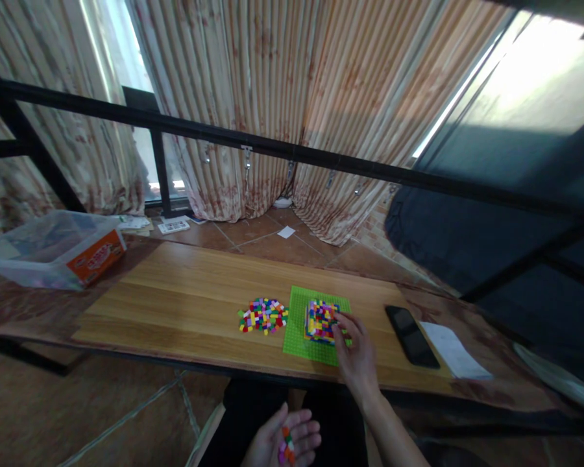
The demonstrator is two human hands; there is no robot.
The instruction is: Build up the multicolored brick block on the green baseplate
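Note:
My left hand (292,438) is palm up and cupped below the table's front edge, with several loose toy bricks (286,447) in orange, pink, green and white resting in it. On a green baseplate (296,340) stands a square block built of multicoloured toy bricks (318,319). My right hand (356,350) reaches over the right side of this block, thumb and index finger closed at its top right edge. Whatever is between those fingertips is too small to make out. Left of the baseplate, touching or almost touching it, lies a loose pile of mixed bricks (264,316).
The wooden board (175,292) lies on a narrow table. A black phone (411,336) and folded white paper (455,350) lie at right. A clear plastic bin (39,250) with an orange label stands at far left. A black metal bar (272,150) crosses before the curtains (272,78).

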